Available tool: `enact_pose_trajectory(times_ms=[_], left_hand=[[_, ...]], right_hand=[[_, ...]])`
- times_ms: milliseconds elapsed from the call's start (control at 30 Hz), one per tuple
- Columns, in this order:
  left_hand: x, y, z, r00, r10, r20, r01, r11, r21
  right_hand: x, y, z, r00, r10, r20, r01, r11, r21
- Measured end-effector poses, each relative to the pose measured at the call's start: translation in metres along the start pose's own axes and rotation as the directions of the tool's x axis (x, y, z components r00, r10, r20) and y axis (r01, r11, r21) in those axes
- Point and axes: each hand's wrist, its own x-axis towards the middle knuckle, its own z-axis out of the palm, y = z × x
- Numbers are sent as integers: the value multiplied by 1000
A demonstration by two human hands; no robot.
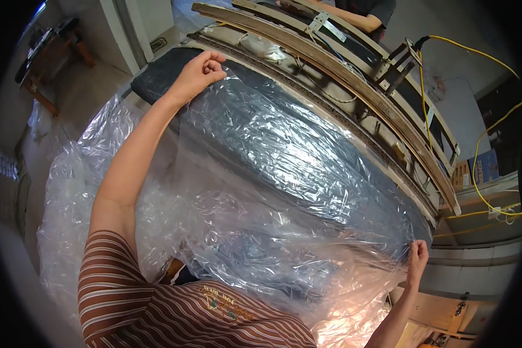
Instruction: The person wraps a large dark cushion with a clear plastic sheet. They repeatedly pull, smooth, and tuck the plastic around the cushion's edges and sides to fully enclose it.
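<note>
A large clear plastic sheet (pixel 298 153) spreads wrinkled and shiny over a long dark padded piece, perhaps upholstered furniture (pixel 159 72). My left hand (pixel 196 80) pinches a far corner of the sheet near the piece's left end, fingers curled together. Over at the right end, my right hand (pixel 417 260) has its fingers closed on the sheet's edge. Between my hands the plastic is drawn across the dark surface. Its loose remainder hangs in folds against my body and down to the left.
Beyond the padded piece lies a curved wooden frame (pixel 354 75) with metal brackets. A yellow cable (pixel 477 156) loops down at the right, near a blue and brown box (pixel 486 166). Another person's arm (pixel 354 18) shows at the top. A wooden-legged table (pixel 40 95) stands far left.
</note>
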Motion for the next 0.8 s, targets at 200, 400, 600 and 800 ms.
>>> enact_pose_trajectory(times_ms=[200,400,600,800], left_hand=[[-2,-2,-10,990,106,93,-137,877,460],[-3,-9,-14,998,-62,-26,67,965,255],[-10,-11,-24,996,-50,-70,72,931,357],[-19,-12,-22,995,-89,37,59,872,485]], right_hand=[[-1,-10,5,1000,-16,5,16,1000,4],[0,-14,9,1000,-29,5,29,1000,2],[-2,-9,4,1000,-21,3,21,1000,19],[-1,-4,5,1000,-19,11,19,999,29]])
